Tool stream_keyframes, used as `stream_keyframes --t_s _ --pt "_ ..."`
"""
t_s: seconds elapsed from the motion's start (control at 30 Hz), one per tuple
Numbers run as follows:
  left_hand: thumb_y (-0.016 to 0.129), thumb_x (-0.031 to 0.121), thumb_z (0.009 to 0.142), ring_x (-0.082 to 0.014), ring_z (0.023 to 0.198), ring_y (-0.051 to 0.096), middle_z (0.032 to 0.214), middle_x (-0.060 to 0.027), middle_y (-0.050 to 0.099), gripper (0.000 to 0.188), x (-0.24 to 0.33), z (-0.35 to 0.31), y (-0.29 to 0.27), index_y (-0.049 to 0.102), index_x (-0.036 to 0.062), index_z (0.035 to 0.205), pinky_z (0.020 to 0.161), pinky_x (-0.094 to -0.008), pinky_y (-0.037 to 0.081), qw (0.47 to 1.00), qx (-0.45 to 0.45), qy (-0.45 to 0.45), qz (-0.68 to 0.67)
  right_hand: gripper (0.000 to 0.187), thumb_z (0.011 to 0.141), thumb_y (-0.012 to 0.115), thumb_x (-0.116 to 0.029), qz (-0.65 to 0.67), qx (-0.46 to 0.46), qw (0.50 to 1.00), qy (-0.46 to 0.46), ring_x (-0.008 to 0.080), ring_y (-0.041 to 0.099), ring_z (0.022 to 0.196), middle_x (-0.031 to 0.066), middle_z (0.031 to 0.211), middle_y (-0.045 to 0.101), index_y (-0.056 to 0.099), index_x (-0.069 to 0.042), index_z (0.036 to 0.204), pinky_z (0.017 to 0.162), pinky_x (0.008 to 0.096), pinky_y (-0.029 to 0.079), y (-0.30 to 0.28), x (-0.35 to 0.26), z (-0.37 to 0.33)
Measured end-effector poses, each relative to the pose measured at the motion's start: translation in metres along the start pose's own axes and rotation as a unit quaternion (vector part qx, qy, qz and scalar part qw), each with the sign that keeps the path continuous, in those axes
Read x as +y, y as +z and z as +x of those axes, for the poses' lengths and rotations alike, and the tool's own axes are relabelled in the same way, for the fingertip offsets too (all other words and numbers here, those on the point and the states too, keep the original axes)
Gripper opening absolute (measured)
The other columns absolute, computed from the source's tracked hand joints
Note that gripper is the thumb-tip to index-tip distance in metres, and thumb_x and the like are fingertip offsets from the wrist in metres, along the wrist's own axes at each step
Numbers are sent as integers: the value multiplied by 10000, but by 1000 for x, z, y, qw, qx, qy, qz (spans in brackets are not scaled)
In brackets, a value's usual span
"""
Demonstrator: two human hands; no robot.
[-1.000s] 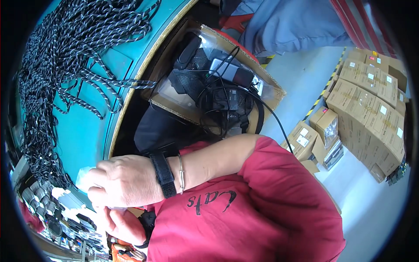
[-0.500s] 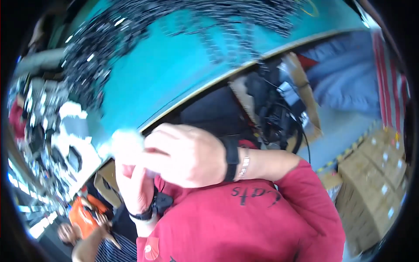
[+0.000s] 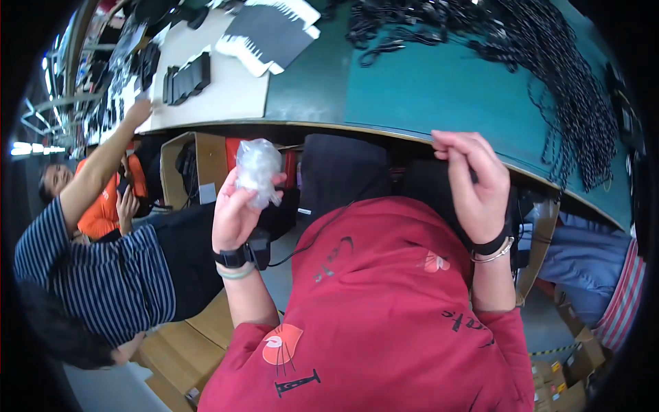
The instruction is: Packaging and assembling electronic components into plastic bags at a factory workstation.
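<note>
In my left hand is a crumpled clear plastic bag, bunched up above the fingers and thumb. The hand is raised in front of the table edge, with a dark band around its wrist. My right hand is at the table's front edge, apart from the left. Its fingers are bent loosely with the thumb standing away from them, and I see nothing between them. Beyond it, black speckled cords lie heaped on the green table mat.
At the far left, black boxes and grey sheets with white jagged edges lie on the table. A person in a striped shirt reaches to the table on my left; another wears orange. Cardboard cartons stand at the lower left.
My hands were together over the left side of my shirt; now they are apart, the right one moved right. The plastic bag shows clearly in my left hand. The view has turned left.
</note>
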State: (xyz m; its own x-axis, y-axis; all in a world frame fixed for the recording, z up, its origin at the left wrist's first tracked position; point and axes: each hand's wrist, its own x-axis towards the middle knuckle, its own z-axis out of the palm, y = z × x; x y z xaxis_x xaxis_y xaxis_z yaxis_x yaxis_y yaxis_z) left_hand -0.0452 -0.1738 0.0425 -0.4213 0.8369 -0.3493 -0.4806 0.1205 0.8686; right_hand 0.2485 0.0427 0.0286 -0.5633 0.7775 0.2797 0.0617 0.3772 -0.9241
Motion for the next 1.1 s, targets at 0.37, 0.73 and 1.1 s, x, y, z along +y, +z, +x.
stream_keyframes --t_s 0.37,0.73,1.1 --pt "587 87 955 -274 960 665 1098 -141 651 278 -155 43 -182 559 -23 1209 825 -368 586 944 248 -135 -168 215 1011 498 17 -15 -29 996 79 118 636 895 68 987 662 666 34 1144 829 239 511 6 20 6" --pt "569 92 961 -271 965 674 1112 -151 655 281 -229 118 -211 572 -16 1221 789 -342 608 917 299 -224 -143 212 1033 508 -34 29 -8 991 133 106 623 888 61 1008 663 658 35 1166 840 238 506 7 19 6" --pt "607 149 958 -288 947 658 1127 -140 632 339 -220 171 -226 555 26 1269 765 -372 596 917 337 -160 -144 217 1040 522 -71 22 6 983 182 91 611 874 40 979 675 658 22 1181 831 230 501 7 17 8"
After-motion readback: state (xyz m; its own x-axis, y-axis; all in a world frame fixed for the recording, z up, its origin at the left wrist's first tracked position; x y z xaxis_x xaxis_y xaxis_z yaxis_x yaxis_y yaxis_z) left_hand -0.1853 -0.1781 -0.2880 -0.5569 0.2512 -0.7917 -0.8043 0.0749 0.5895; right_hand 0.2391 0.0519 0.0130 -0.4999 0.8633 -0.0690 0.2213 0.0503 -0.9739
